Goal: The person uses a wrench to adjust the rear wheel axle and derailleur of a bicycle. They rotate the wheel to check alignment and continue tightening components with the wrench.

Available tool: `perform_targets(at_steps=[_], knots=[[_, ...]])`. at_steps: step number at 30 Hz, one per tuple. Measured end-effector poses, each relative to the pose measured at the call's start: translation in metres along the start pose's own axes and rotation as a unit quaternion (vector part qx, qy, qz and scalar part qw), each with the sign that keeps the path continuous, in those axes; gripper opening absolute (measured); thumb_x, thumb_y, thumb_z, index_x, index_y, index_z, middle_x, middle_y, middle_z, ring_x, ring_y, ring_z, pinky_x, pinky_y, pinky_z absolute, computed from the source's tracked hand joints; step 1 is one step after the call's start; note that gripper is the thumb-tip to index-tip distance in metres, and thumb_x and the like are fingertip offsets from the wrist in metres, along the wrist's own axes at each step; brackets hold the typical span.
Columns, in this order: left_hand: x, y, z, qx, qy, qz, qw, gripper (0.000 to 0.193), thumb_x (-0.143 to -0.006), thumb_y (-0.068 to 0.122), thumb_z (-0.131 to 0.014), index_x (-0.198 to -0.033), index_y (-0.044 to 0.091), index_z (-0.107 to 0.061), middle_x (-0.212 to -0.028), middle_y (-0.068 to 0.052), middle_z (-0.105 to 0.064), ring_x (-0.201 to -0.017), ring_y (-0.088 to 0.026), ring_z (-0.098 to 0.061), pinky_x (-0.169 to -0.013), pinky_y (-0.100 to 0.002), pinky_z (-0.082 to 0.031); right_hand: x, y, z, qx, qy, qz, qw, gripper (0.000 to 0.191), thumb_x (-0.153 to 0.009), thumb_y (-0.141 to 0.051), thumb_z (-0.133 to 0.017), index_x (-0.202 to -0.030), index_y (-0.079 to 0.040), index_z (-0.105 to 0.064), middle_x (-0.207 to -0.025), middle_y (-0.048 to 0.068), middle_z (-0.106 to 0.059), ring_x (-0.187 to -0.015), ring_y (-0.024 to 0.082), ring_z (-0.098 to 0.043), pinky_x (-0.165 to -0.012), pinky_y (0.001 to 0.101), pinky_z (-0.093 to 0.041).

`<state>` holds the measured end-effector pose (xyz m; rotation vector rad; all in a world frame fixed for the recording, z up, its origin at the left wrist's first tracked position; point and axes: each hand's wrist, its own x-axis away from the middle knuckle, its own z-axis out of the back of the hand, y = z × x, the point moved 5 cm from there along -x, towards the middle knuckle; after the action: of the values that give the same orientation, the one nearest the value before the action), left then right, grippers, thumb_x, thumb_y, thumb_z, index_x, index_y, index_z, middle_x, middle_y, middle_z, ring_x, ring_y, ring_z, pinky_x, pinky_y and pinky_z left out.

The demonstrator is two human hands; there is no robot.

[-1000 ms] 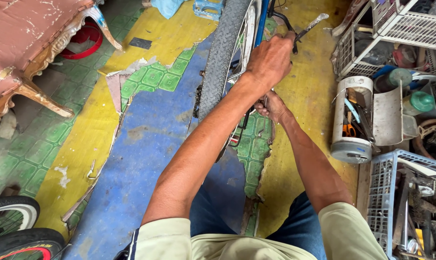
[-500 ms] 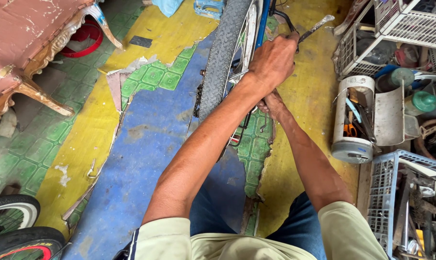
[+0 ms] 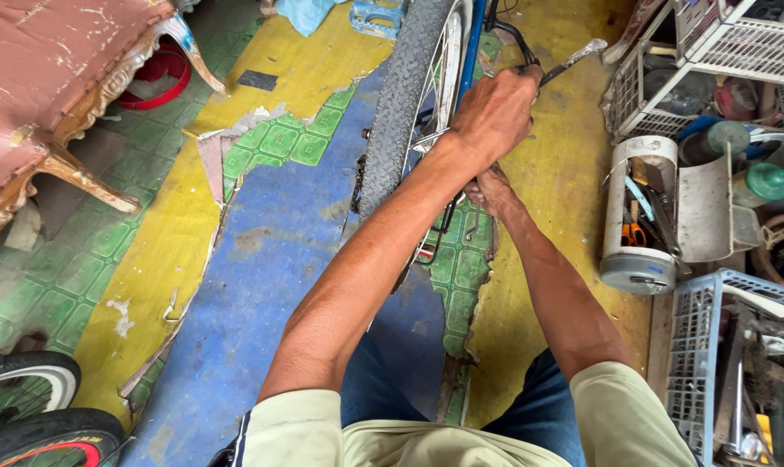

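Head view, looking down. A bicycle wheel (image 3: 407,104) with a grey knobbly tyre stands upright on the floor (image 3: 262,259), far centre, beside a blue frame tube (image 3: 472,47).

Left hand (image 3: 498,111): closed in a fist around the handle of a metal tool (image 3: 574,57), whose bright shaft sticks out to the far right of the knuckles. The hand sits just right of the wheel, against the frame.

Right hand (image 3: 489,188): directly beneath the left hand and largely covered by the left forearm. It lies against the bicycle parts near the wheel; whether its fingers are curled or spread cannot be told.

Floor: peeling blue and yellow covering over green tiles.

Surroundings: at right, a cut-open white canister (image 3: 639,216) holding orange-handled pliers and other tools; behind it white wire racks (image 3: 721,43); near right, a pale blue plastic crate (image 3: 712,346) of hardware. At far left, a worn pink upholstered seat (image 3: 37,95) on carved legs. At near left, two further tyres (image 3: 37,415), partly out of frame.
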<state>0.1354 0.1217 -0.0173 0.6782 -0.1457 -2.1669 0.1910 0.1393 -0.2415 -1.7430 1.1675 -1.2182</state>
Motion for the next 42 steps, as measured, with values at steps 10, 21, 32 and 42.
perform_targets(at_steps=[10,21,32,42], knots=[[0.002,-0.004,-0.001,0.024,-0.015,-0.02,0.999,0.029,-0.09,0.001,-0.067,-0.119,-0.002,-0.066,-0.083,-0.022,-0.073,-0.066,-0.029,-0.073,-0.05,-0.037,-0.057,-0.002,0.002,-0.002,-0.061,0.027,0.001,0.998,0.023,-0.098,-0.032,-0.063,-0.098,-0.017,-0.046,-0.061,-0.005,-0.037,-0.047,0.006,-0.032,-0.04,0.0238,-0.023],[0.007,-0.001,-0.006,0.045,-0.034,-0.057,0.997,0.034,-0.089,0.0,-0.065,-0.123,-0.003,-0.064,-0.089,-0.021,-0.072,-0.066,-0.024,-0.072,-0.054,-0.033,-0.06,0.001,-0.001,-0.007,-0.126,-0.007,0.014,0.992,0.025,-0.099,-0.028,-0.043,-0.079,-0.015,-0.047,-0.059,-0.005,-0.033,-0.045,0.007,-0.028,-0.039,0.024,-0.023],[0.014,-0.003,0.011,0.033,-0.029,-0.046,0.998,0.029,-0.087,-0.002,-0.066,-0.116,-0.004,-0.064,-0.085,-0.022,-0.072,-0.069,-0.03,-0.074,-0.055,-0.039,-0.06,0.012,-0.001,-0.012,-0.05,0.016,0.048,0.997,0.029,-0.097,-0.02,-0.049,-0.073,-0.005,-0.056,-0.056,-0.005,-0.034,-0.045,0.008,-0.028,-0.04,0.0258,-0.022],[0.011,-0.008,0.019,0.039,0.003,-0.038,0.999,0.034,-0.078,-0.001,-0.07,-0.111,-0.004,-0.065,-0.088,-0.024,-0.072,-0.079,-0.039,-0.074,-0.066,-0.045,-0.06,0.009,0.001,-0.01,-0.057,0.013,0.07,0.996,0.029,-0.098,-0.024,-0.061,-0.077,-0.004,-0.058,-0.058,-0.005,-0.038,-0.046,0.006,-0.03,-0.041,0.0241,-0.023]])
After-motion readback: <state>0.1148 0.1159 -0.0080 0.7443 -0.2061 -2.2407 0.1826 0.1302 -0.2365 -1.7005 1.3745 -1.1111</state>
